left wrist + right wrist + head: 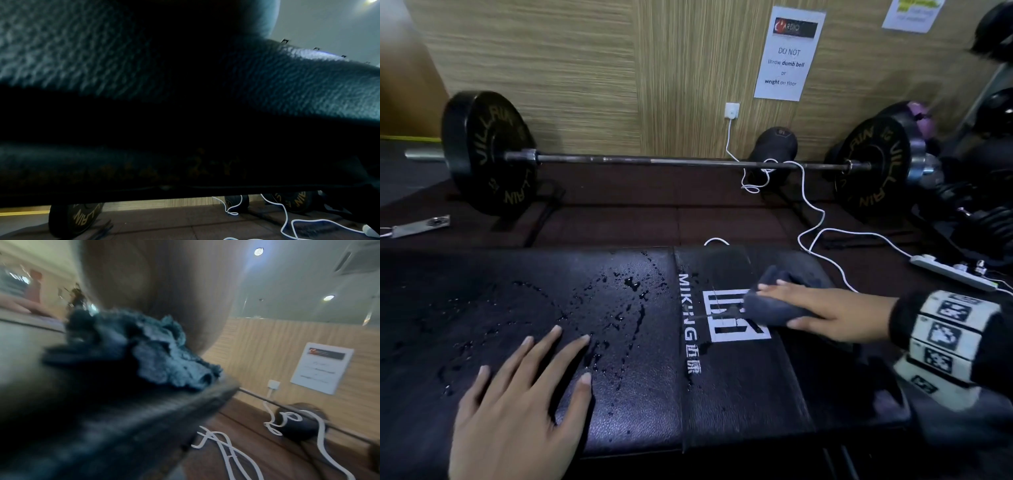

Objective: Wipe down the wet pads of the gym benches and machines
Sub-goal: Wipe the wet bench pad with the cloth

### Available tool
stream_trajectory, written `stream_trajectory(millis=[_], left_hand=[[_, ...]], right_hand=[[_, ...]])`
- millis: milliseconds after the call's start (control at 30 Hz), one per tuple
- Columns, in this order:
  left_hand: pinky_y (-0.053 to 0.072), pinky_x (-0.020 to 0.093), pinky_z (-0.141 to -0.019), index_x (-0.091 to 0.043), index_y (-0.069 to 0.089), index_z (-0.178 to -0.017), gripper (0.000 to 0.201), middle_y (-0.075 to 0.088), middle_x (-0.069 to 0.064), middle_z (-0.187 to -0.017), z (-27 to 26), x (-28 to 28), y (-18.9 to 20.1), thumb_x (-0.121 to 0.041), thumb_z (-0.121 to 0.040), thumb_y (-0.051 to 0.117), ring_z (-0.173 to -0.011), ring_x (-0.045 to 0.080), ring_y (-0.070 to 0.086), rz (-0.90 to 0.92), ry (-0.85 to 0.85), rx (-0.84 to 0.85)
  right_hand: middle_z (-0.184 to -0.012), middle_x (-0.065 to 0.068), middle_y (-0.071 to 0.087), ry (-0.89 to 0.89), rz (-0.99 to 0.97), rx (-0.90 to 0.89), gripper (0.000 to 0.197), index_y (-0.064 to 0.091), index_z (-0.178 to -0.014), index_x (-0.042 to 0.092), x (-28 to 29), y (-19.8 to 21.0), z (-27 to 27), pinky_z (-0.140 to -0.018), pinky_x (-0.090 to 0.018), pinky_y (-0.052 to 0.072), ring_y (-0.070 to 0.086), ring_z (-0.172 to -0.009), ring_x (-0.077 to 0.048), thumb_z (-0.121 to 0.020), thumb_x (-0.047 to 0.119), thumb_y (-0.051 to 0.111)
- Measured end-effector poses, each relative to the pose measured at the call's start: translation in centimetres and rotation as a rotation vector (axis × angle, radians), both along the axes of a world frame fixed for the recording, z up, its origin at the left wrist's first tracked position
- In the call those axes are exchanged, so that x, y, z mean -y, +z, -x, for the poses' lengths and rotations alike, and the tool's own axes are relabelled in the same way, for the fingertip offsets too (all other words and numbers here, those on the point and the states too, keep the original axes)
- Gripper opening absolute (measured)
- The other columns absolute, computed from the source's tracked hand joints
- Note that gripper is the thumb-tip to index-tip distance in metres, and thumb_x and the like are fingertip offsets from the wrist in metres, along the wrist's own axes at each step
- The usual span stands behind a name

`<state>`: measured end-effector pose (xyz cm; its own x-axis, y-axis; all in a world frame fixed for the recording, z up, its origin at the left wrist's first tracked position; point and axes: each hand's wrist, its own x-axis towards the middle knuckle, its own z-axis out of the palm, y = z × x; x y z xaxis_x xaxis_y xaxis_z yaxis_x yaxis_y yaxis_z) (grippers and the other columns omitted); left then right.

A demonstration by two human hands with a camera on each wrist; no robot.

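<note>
A black padded bench pad (619, 394) with a white logo fills the near half of the head view. Water drops (633, 284) lie across its middle. My left hand (544, 370) rests flat on the pad near the front edge, fingers spread, holding nothing. My right hand (780, 305) grips a bunched grey cloth (767, 308) and holds it on the logo, fingers on top and thumb along its near side. The right wrist view shows the cloth (160, 360) crumpled on the pad (144, 418). The left wrist view is mostly dark, filled by pad leather (308, 91).
Behind the bench a loaded barbell (654, 160) lies on the floor along the wooden wall. A white cable (811, 212) trails from a wall socket to a power strip (955, 270) at the right. A dumbbell (774, 144) stands by the wall, and a flat device (421, 226) lies far left.
</note>
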<state>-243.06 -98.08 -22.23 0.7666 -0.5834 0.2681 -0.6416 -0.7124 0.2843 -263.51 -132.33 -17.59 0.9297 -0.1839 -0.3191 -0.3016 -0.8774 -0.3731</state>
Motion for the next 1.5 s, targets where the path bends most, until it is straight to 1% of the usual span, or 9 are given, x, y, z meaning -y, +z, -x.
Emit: stream_trajectory(millis=[100,333,600,833,1000,1100,1200,1367,1500], left_hand=[[0.026,0.044,-0.110,-0.053,0.052,-0.124,0.049,0.048,-0.018,-0.140,0.0,0.0,0.1,-0.056,-0.078,0.034,-0.133,0.008,0.040,0.000,0.007,-0.007],[0.026,0.043,-0.112,-0.057,0.049,-0.124,0.049,0.046,-0.021,-0.141,0.0,-0.1,0.1,-0.058,-0.078,0.034,-0.134,0.005,0.039,-0.001,-0.001,-0.030],[0.027,0.042,-0.110,-0.053,0.051,-0.125,0.048,0.048,-0.019,-0.140,-0.3,-0.4,-0.2,-0.056,-0.080,0.035,-0.133,0.006,0.040,-0.003,-0.028,-0.003],[0.027,0.039,-0.110,-0.049,0.052,-0.128,0.051,0.047,-0.019,-0.141,-1.3,-1.6,-0.4,-0.063,-0.083,0.032,-0.134,0.006,0.039,-0.011,-0.125,-0.017],[0.031,0.040,-0.109,-0.056,0.048,-0.127,0.057,0.040,-0.026,-0.143,-4.3,-4.2,0.0,-0.077,-0.079,0.025,-0.135,0.003,0.036,-0.058,-0.103,-0.030],[0.026,0.044,-0.110,-0.066,0.034,-0.129,0.056,0.033,-0.031,-0.144,-6.1,-5.9,0.0,-0.082,-0.077,0.017,-0.137,0.000,0.029,-0.046,0.000,-0.028],[0.029,0.044,-0.109,-0.064,0.034,-0.130,0.051,0.038,-0.024,-0.145,-6.8,-6.5,-0.1,-0.074,-0.084,0.014,-0.136,0.005,0.034,-0.043,0.035,-0.019],[0.030,0.043,-0.107,-0.058,0.044,-0.127,0.048,0.046,-0.021,-0.140,-6.7,-6.2,0.0,-0.063,-0.082,0.029,-0.133,0.008,0.040,-0.063,0.059,0.004],[0.030,0.042,-0.106,-0.056,0.048,-0.126,0.047,0.049,-0.019,-0.138,-6.7,-6.2,0.1,-0.060,-0.081,0.033,-0.132,0.008,0.042,-0.039,0.054,0.023]], right_hand=[[-0.152,0.023,0.013,-0.161,0.038,-0.002,0.056,0.012,-0.140,0.045,2.2,0.5,1.0,-0.111,-0.013,0.005,0.004,-0.142,-0.001,-0.097,0.030,0.045],[-0.145,-0.013,0.041,-0.360,0.286,-0.039,0.054,0.020,-0.146,0.015,4.5,0.6,-7.0,-0.102,-0.031,0.034,0.044,-0.128,-0.029,-0.099,0.031,0.040],[-0.157,-0.007,0.012,-0.119,0.261,-0.097,0.062,0.001,-0.150,0.030,-1.1,0.2,-9.7,-0.114,-0.034,0.018,0.016,-0.143,-0.024,-0.098,0.044,0.033],[-0.148,0.022,0.024,-0.026,0.098,0.060,0.057,0.023,-0.146,0.033,0.2,0.6,-4.2,-0.115,-0.027,0.018,0.021,-0.138,0.000,-0.095,0.033,0.050],[-0.148,0.005,0.034,-0.142,0.100,0.078,0.056,0.029,-0.144,0.024,3.4,0.4,-5.5,-0.115,-0.033,0.019,0.028,-0.138,-0.012,-0.094,0.022,0.053],[-0.143,0.001,0.039,-0.237,0.115,0.039,0.054,0.030,-0.144,0.022,4.2,0.9,-7.7,-0.109,-0.024,0.021,0.034,-0.134,-0.016,-0.094,0.019,0.052],[-0.140,0.003,0.042,-0.338,0.127,-0.068,0.051,0.031,-0.142,0.028,4.9,1.1,-10.1,-0.107,-0.029,0.026,0.039,-0.130,-0.021,-0.095,0.024,0.050],[-0.122,-0.003,0.052,-0.342,-0.033,-0.081,0.031,0.045,-0.115,0.024,5.7,1.2,-13.8,-0.098,-0.030,0.031,0.045,-0.113,-0.017,-0.091,0.005,0.052],[-0.125,-0.006,0.049,-0.317,-0.097,-0.117,0.037,0.046,-0.127,0.013,4.3,1.4,-17.0,-0.101,-0.031,0.030,0.044,-0.115,-0.019,-0.091,0.004,0.050]])
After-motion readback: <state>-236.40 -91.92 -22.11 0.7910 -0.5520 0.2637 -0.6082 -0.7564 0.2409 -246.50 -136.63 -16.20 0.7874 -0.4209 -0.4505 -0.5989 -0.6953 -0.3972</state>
